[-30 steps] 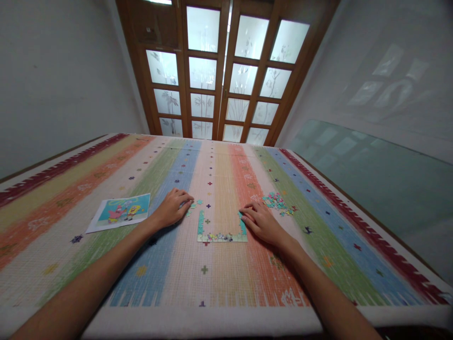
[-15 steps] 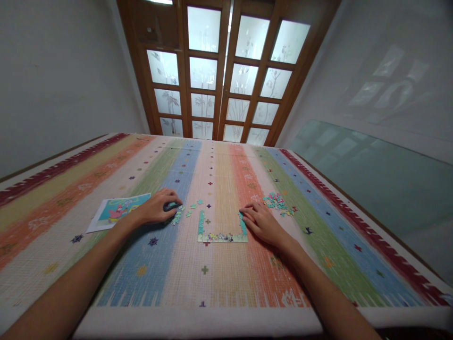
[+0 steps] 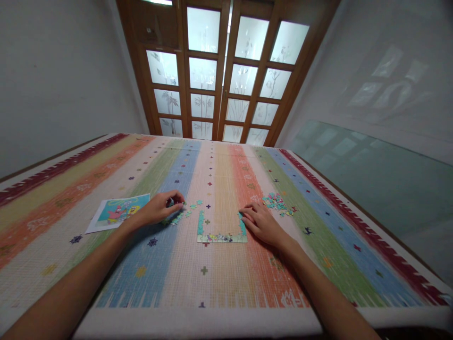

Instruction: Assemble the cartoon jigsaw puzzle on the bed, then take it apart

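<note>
A partly built jigsaw frame (image 3: 221,236) lies on the striped cloth, with its bottom edge and two short side edges joined. My right hand (image 3: 261,222) rests flat beside the frame's right side, fingers stretched out and touching it. My left hand (image 3: 159,208) is to the left of the frame, its fingers curled in a pinch over a few loose pieces (image 3: 177,218). What the fingertips hold is too small to make out. More loose pieces (image 3: 196,205) lie just beyond that hand.
A printed cartoon picture (image 3: 119,212) lies at the left. A heap of loose puzzle pieces (image 3: 278,203) sits right of my right hand. The striped tablecloth (image 3: 219,283) covers the table. Wooden glass-paned doors (image 3: 219,71) stand behind; a glass sheet (image 3: 371,179) leans at the right.
My left hand moved left from beside the frame's left side to the loose pieces and closed into a pinch. My right hand has stayed in place.
</note>
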